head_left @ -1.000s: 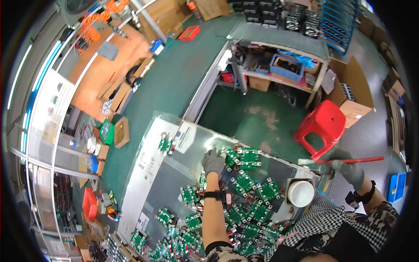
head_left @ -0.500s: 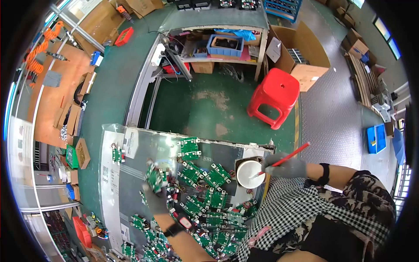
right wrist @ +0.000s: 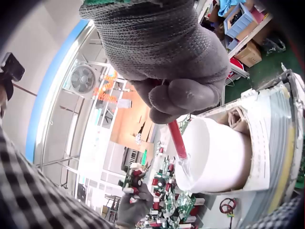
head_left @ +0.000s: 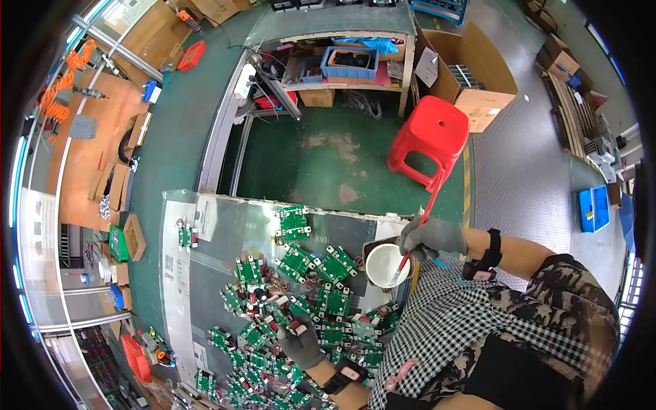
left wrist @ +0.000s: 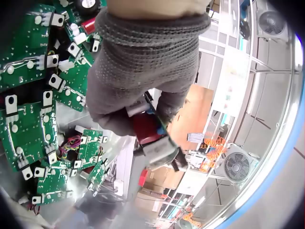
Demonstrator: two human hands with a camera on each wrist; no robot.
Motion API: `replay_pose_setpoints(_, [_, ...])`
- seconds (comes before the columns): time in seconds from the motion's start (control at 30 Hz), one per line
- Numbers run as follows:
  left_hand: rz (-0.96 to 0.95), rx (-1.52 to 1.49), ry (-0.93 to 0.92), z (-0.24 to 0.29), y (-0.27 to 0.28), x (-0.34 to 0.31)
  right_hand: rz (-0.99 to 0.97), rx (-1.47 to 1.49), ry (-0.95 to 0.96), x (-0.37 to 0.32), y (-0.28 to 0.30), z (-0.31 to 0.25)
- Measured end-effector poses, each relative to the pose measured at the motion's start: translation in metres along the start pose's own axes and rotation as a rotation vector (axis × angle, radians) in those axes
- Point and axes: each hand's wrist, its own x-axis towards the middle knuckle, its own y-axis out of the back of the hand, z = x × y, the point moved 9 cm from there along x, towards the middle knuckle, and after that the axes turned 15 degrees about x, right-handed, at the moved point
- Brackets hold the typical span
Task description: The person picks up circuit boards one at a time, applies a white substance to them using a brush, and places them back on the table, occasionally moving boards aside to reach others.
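The gloved left hand (head_left: pixel 302 346) pinches a circuit board (head_left: pixel 279 316) above the scattered green boards. Seen from the left wrist, the thumb and fingers of that hand (left wrist: pixel 143 76) grip it by its edges, with a red component (left wrist: pixel 146 128) between them. The gloved right hand (head_left: pixel 432 237) is curled round a red-handled brush (head_left: pixel 430 203), its tip inside a white cup (head_left: pixel 378 268). In the right wrist view, the brush (right wrist: pixel 177 140) slants down from the right hand (right wrist: pixel 167 52) against the inside of the cup (right wrist: pixel 224 155).
Green circuit boards (head_left: pixel 335 301) cover much of the table's near and middle part. One separate board (head_left: pixel 186 235) lies at the left on a white sheet (head_left: pixel 176 273). Beyond the table's far edge stands a red stool (head_left: pixel 437 133), with an open cardboard box (head_left: pixel 478 102) behind it.
Since half a second ago, the left hand has come closer to the body, holding a board. The brush has turned more upright, and its tip sits lower in the cup.
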Motion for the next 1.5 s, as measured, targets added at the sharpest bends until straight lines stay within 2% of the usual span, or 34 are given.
replay_pose_setpoints(0.03, [-0.001,-0.006,-0.008,0.003,-0.018,-0.007,-0.003,-0.009,0.003,-0.006,-0.001,-0.005])
replay_pose_setpoints(0.1, [0.043,0.158,-0.054,0.015,-0.047,-0.020,-0.029,0.045,0.147,-0.022,-0.009,-0.032])
replay_pose_setpoints(0.13, [-0.053,0.255,-0.047,0.022,-0.063,-0.024,-0.059,0.062,0.180,-0.024,-0.012,-0.039])
replay_pose_setpoints(0.17, [-0.013,0.452,-0.046,0.029,-0.070,-0.029,-0.073,0.050,0.182,-0.028,-0.017,-0.046])
replay_pose_setpoints(0.23, [-0.128,0.625,-0.030,0.038,-0.121,-0.037,-0.199,0.254,0.173,-0.044,-0.039,-0.063])
replay_pose_setpoints(0.27, [-0.157,0.706,-0.054,0.038,-0.128,-0.036,-0.321,0.323,0.166,-0.049,-0.053,-0.070])
replay_pose_setpoints(0.3, [-0.104,0.775,-0.007,0.040,-0.138,-0.043,-0.336,0.311,0.167,-0.056,-0.062,-0.075])
replay_pose_setpoints(0.37, [-0.209,0.899,0.078,0.038,-0.159,-0.047,-0.410,0.237,0.336,-0.074,-0.082,-0.098])
replay_pose_setpoints(0.4, [-0.207,0.895,0.069,0.039,-0.158,-0.047,-0.504,0.091,0.441,-0.082,-0.092,-0.109])
replay_pose_setpoints(0.43, [-0.265,0.944,0.109,0.034,-0.160,-0.048,-0.508,0.084,0.445,-0.088,-0.098,-0.114])
replay_pose_setpoints(0.53, [-0.362,0.976,0.218,0.021,-0.168,-0.052,-0.529,-0.391,0.692,-0.111,-0.130,-0.129])
replay_pose_setpoints(0.6, [-0.402,0.986,0.353,0.011,-0.169,-0.057,-0.585,-0.391,0.727,-0.112,-0.138,-0.128])
replay_pose_setpoints(0.63, [-0.396,0.987,0.352,0.012,-0.172,-0.057,-0.639,-0.386,0.759,-0.114,-0.144,-0.127])
replay_pose_setpoints(0.73, [-0.592,0.988,0.441,-0.001,-0.186,-0.064,-0.708,-0.473,0.773,-0.114,-0.156,-0.130])
replay_pose_setpoints(0.87, [-0.658,1.021,0.351,0.002,-0.208,-0.065,-0.682,-0.467,0.733,-0.114,-0.162,-0.131])
replay_pose_setpoints(0.93, [-0.716,0.993,0.436,-0.005,-0.199,-0.066,-0.659,-0.496,0.605,-0.109,-0.163,-0.126])
replay_pose_setpoints(1.07, [-0.748,0.985,0.446,-0.007,-0.202,-0.066,-0.729,-0.509,0.683,-0.106,-0.173,-0.125])
replay_pose_setpoints(1.13, [-0.775,1.008,0.452,-0.008,-0.200,-0.067,-0.640,-0.499,0.522,-0.097,-0.168,-0.122])
replay_pose_setpoints(1.17, [-0.771,1.010,0.452,-0.007,-0.200,-0.068,-0.643,-0.498,0.521,-0.096,-0.166,-0.122])
replay_pose_setpoints(1.23, [-0.744,0.993,0.454,-0.004,-0.201,-0.069,-0.631,-0.523,0.618,-0.098,-0.162,-0.128])
replay_pose_setpoints(1.3, [-0.740,0.997,0.466,-0.005,-0.197,-0.068,-0.649,-0.488,0.637,-0.103,-0.168,-0.125])
replay_pose_setpoints(1.37, [-0.743,1.001,0.481,-0.006,-0.197,-0.068,-0.722,-0.500,0.707,-0.110,-0.176,-0.123])
replay_pose_setpoints(1.5, [-0.757,1.021,0.450,-0.007,-0.202,-0.069,-0.632,-0.521,0.588,-0.095,-0.169,-0.123])
